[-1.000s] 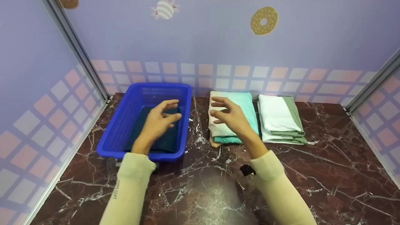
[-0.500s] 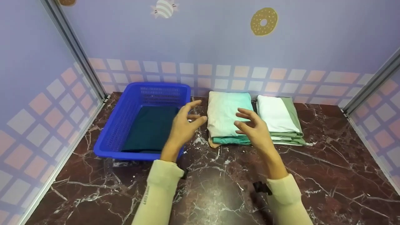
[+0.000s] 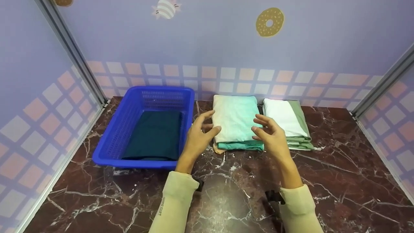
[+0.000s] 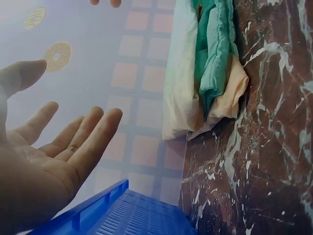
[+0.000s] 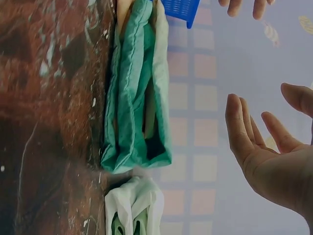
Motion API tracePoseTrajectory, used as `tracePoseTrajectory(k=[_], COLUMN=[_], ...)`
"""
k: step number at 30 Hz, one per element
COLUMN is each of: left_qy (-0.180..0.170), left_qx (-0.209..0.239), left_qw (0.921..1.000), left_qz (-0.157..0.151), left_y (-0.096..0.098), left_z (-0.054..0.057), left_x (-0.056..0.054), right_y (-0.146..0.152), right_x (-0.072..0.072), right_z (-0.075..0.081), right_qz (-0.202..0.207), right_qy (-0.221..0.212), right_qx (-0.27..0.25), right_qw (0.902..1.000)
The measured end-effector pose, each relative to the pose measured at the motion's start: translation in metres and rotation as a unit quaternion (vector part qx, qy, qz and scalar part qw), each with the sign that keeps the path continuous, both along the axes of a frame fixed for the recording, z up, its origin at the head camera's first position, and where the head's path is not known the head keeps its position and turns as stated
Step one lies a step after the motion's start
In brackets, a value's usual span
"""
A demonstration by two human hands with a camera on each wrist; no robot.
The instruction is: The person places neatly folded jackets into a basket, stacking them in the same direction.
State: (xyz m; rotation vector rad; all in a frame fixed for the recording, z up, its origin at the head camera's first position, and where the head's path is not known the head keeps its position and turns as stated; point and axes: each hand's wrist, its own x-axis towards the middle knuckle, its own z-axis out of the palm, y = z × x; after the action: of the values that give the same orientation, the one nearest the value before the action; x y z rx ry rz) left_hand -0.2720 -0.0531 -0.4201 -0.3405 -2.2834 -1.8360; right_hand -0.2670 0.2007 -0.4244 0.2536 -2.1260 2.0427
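Note:
A folded cloth (image 3: 236,119), cream fading into turquoise, lies on the dark marbled table between my two hands in the head view. My left hand (image 3: 199,136) hovers by its left edge, fingers loosely bent and holding nothing. Over its right edge is my right hand (image 3: 272,137), also with nothing in its fingers. Both wrist views show the hands apart from the cloth, whose folded layers (image 4: 215,58) face the cameras. To its right lies a folded white and green cloth (image 3: 284,119), partly behind my right hand.
A blue plastic basket (image 3: 110,129) stands to the left with a folded dark green cloth (image 3: 155,136) inside. Purple printed walls (image 3: 213,38) enclose the back and both sides. Bare table surface (image 3: 226,194) shows in front.
Both hands have moved right. The left hand has gone from above the basket to the turquoise cloth's left edge; the right from over that cloth to its right edge. The cloths stay put.

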Motion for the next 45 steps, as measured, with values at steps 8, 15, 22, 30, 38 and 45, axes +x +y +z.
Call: tracePoseTrajectory(k=[8,15,22,30,38,45], left_qy=[0.007,-0.003,-0.034,-0.062,-0.125,-0.121], left_qx=[0.000,-0.032,-0.037,-0.017,0.009,0.029], left_qw=[1.0000,0.9992,0.9982,0.9979,0.9910,0.9917], left_qz=[-0.003,0.026,0.033,0.003,-0.049,-0.031], left_y=[0.009,0.013,0.015,0.018,0.018,0.017], left_z=[-0.008,-0.023,-0.042,-0.057,-0.063,-0.078], left_x=[-0.003,-0.008,-0.012,-0.014,-0.015,-0.021], right_y=[-0.001,0.002,0.007,0.014,0.022,0.022], right_x=[-0.004,-0.009,-0.014,-0.019,-0.017,-0.017], right_z=[-0.004,-0.008,-0.020,-0.035,-0.041,-0.044], right_qz=[-0.040,-0.082,-0.093,-0.054,-0.015,0.004], right_qy=[0.010,0.005,-0.062,-0.102,-0.150,-0.191], right_qx=[0.054,0.102,0.145,0.170,0.150,0.088], right_qw=[0.9977,0.9913,0.9831,0.9787,0.9771,0.9776])
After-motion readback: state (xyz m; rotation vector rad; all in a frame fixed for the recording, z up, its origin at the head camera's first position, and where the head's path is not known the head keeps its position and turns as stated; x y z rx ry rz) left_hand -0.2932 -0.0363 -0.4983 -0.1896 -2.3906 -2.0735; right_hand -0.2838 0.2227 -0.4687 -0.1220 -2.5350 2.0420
